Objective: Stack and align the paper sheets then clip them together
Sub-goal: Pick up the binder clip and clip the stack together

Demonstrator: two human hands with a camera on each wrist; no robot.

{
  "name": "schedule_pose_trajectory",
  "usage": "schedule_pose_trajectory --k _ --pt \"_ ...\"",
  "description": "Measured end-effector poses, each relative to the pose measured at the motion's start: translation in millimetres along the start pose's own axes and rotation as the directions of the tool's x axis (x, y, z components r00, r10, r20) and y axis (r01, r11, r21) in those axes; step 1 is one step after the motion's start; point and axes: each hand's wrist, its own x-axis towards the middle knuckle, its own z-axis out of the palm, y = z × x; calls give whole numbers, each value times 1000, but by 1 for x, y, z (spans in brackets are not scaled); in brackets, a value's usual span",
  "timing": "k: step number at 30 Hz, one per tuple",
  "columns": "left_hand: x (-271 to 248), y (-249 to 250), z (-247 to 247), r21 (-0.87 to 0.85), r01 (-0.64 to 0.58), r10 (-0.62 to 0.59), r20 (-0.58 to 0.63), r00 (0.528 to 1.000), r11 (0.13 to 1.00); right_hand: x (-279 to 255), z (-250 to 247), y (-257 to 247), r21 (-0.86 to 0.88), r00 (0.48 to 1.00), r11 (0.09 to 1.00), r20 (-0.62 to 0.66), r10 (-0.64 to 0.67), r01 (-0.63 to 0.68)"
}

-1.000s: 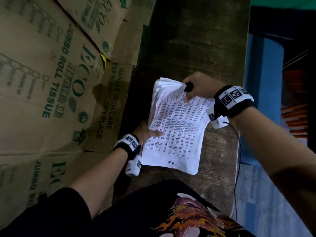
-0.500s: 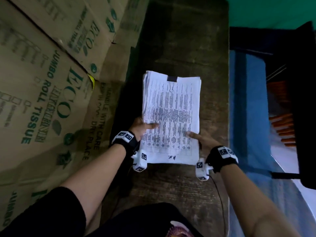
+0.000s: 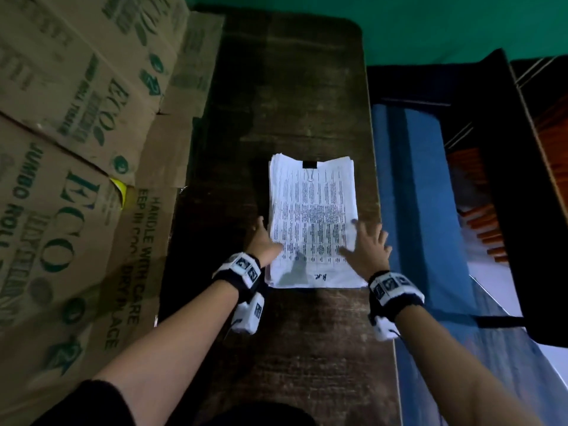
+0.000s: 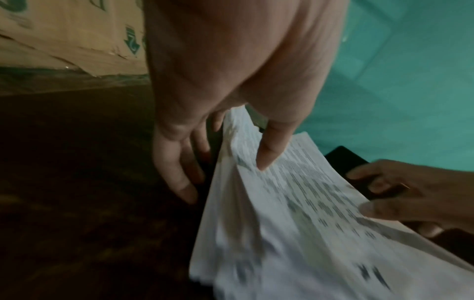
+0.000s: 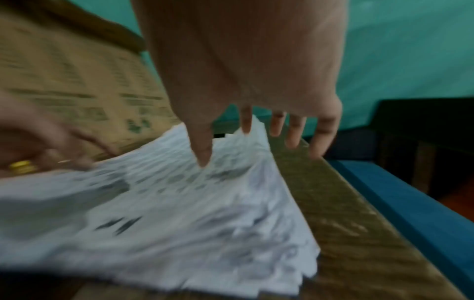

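A thick stack of printed paper sheets [image 3: 313, 210] lies flat and squared on the dark wooden table [image 3: 292, 87]. A black binder clip [image 3: 309, 164] sits on the middle of its far edge. My left hand [image 3: 264, 241] is at the stack's left edge near the front: the thumb rests on the top sheet [image 4: 282, 233] and the straight fingers [image 4: 179, 178] lie alongside the edge. My right hand [image 3: 367, 244] is spread flat over the right front part of the stack [image 5: 179, 213], holding nothing. The wrist views are blurred.
Stacked cardboard boxes [image 3: 76, 179] stand close along the table's left side. A blue mat [image 3: 415, 210] and dark furniture [image 3: 507, 179] lie past the right edge. A green wall [image 3: 399, 26] is behind the far end.
A second ago my right hand gripped the clip at the skewed stack's far edge. It let go and came back to the near end. The stack now lies straight, and both hands are flat.
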Motion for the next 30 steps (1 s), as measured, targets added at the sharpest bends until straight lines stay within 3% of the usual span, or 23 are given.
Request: schedule_pose_trajectory --k 3,11,23,30 --pt "6 -28 28 49 -93 95 -28 995 994 -21 18 3 -101 976 981 157 -151 168" --pt "12 28 26 360 -181 255 -172 951 915 26 12 7 -154 989 977 11 -146 146" --pt "57 78 32 528 -189 283 -103 954 828 88 -15 17 -129 993 985 12 -114 114" --pt "59 96 36 549 -123 199 -82 977 827 97 -30 16 -138 990 983 91 -106 118"
